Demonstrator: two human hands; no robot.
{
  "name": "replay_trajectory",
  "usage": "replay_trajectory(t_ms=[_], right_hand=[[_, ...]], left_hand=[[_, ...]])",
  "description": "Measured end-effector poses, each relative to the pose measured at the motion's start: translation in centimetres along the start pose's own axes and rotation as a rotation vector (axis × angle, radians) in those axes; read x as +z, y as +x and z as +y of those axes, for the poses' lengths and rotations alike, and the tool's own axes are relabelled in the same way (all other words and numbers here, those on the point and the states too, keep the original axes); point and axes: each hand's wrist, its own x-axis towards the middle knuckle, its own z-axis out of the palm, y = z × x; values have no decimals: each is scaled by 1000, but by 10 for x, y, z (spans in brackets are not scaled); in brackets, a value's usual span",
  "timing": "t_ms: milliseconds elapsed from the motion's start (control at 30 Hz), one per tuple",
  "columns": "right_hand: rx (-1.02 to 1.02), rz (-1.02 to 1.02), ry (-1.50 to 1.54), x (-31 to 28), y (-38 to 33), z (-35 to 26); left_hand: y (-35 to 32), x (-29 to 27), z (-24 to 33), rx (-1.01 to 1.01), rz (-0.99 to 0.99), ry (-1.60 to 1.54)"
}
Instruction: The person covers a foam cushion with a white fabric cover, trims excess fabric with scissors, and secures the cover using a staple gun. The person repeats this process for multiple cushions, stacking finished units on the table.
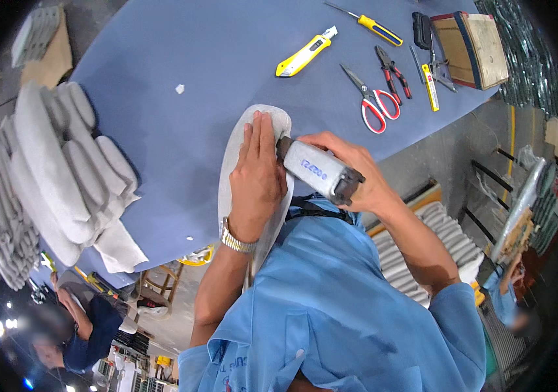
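Observation:
A long, rounded panel covered in light grey fabric (277, 117) lies at the near edge of the table, partly against my body. My left hand (256, 173) rests flat on it, fingers stretched out side by side. In my right hand (360, 160) is a grey staple gun (315, 166) with a dark end cap. Its dark nose points left at the panel's right edge, close to my left fingers. Whether the nose touches the fabric I cannot tell. My right palm and most of the grip are hidden.
On the blue-grey table (194, 130) lie a yellow cutter (305, 53), screwdriver (380, 30), red-handled scissors (377, 108), pliers (393, 75), a slim yellow knife (430, 88) and a wooden block (471, 51). Grey padded pieces (50, 170) are piled left. Another person (89, 326) works at lower left.

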Motion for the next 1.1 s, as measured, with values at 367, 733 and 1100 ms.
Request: replay_trajectory(t_ms=[367,733,1100], right_hand=[[-211,135,-11,5,-40,18],[-300,259,68,1,-28,28],[-301,209,119,18,-16,50]], left_hand=[[-12,2,-5,-68,68,-13],[-12,2,10,74,106,34],[-8,2,8,35,125,1]])
